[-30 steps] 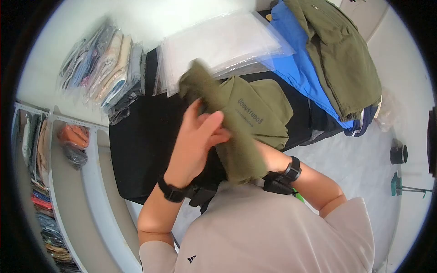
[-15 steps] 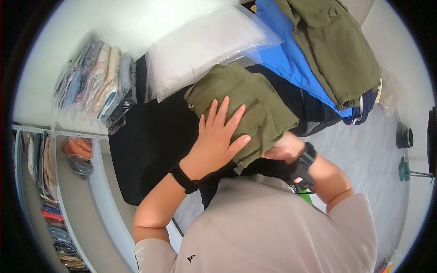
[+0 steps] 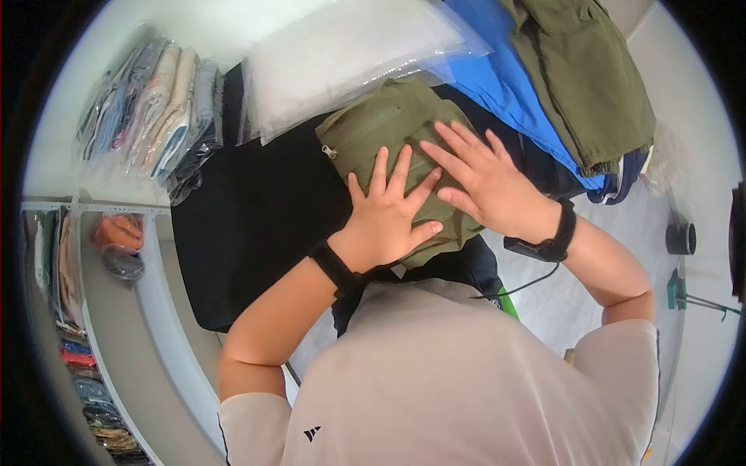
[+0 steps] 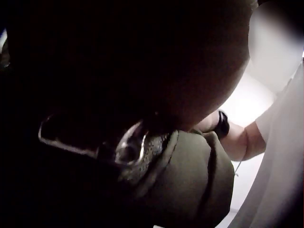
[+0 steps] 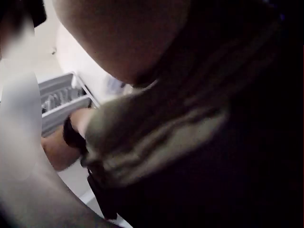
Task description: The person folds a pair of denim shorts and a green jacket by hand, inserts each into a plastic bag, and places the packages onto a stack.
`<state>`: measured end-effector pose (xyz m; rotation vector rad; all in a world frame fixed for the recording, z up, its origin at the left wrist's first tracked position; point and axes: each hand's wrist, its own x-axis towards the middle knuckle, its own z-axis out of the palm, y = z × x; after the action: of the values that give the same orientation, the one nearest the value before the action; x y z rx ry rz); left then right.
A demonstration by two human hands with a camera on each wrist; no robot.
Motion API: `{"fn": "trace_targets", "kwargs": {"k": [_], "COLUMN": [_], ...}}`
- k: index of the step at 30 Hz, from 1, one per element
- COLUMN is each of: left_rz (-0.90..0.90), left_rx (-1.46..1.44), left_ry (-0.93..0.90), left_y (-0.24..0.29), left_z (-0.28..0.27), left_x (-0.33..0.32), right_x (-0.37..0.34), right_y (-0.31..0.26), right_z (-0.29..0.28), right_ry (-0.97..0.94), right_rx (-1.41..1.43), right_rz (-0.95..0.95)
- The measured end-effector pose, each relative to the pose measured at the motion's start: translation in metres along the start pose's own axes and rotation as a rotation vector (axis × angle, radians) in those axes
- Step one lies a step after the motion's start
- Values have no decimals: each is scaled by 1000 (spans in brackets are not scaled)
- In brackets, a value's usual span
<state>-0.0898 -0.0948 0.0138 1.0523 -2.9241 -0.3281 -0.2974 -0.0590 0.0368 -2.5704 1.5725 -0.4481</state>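
Note:
A folded olive-green garment point(image 3: 365, 128) lies on a black surface in front of the person, with a metal zipper pull point(image 3: 330, 152) at its left edge. Spread fingers of my left hand point(image 3: 385, 221) rest on its near left part. My right hand point(image 3: 489, 186) lies over its right side, fingers straight and apart, pointing up and left. In the dark left wrist view, the zipper hardware point(image 4: 130, 149) shows close up beside the green fabric point(image 4: 190, 173). Creased green fabric point(image 5: 166, 142) runs beneath my right hand in the right wrist view.
Clear plastic bags point(image 3: 334, 70) are stacked behind the garment. A blue garment point(image 3: 505, 101) and another olive garment point(image 3: 590, 93) lie at the far right. Bagged clothes point(image 3: 155, 109) stand at the far left, above a shelf point(image 3: 116, 334). The black table surface point(image 3: 241, 210) extends left.
The garment, earlier tilted up in the hands, now lies flat with its zipper edge to the left. My left hand has settled on it; my right hand has come from the near right edge onto its top.

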Motion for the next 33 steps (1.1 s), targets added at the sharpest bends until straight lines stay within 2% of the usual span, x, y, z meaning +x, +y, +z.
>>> {"fn": "trace_targets", "kwargs": {"k": [2, 5, 7, 9, 10, 11, 13, 14, 15, 17, 21, 23, 24, 25, 27, 28, 29, 30, 32, 33], "left_rz": [19, 128, -304, -688, -739, -727, -540, -538, -524, -350, -328, -209, -212, -171, -64, 70, 204, 199, 330, 329], "left_rx": [-99, -511, -1211, -1459, -1676, -1676, -2107, -2063, -2068, -2204, -2208, -2049, -2048, -1708, -1114, -906, -699, -704, 191, 193], "left_ry": [-8, -19, 222, 777, 731, 741, 246, 194, 201, 67, 184, 368, 383, 465, 537, 533, 523, 514, 503, 494], "left_y": [-9, -45, -58, -65, -78, -85, -87, -81, -74, -57, -33, -20, -14, -6, 1, 2, 3, 3, 1, 0], "left_z": [-3, -17, -38, -31, -24, -16, -17, -14, -11, -2, -6, -30, -48, -70, -100, -116, -124, -122, -118, -107], "left_x": [-1, -5, -16, -16, -19, -19, -17, -12, -6, 5, 10, 3, -5, -16, -34, -37, -38, -39, -41, -43], "right_x": [-6, -7, -7, -6, -6, -7, -6, -7, -8, -9, -10, -9, -7, -4, 3, 5, 4, 5, 10, 15], "right_y": [9, 15, 13, 14, 14, 13, 13, 13, 13, 14, 9, -2, -11, -17, -25, -25, -23, -14, 10, 15], "right_z": [21, 28, 27, 27, 26, 26, 27, 28, 28, 29, 26, 14, 3, -5, -17, -17, -17, -15, -7, 3], "right_ry": [-26, -64, -93, -76, -85, -95, -85, -77, -71, -63, -49, -14, 31, 26, 177, 119, 162, 158, -113, -128], "right_rx": [-9, -35, -43, -47, -43, -38, -50, -47, -46, -52, -18, -41, -1, 6, 173, 329, 265, 272, 1651, 1849], "right_rz": [2, -14, 13, -8, -2, 6, 0, 3, 5, -11, -12, 13, 13, 7, -52, -22, -151, -145, 112, 14]}}
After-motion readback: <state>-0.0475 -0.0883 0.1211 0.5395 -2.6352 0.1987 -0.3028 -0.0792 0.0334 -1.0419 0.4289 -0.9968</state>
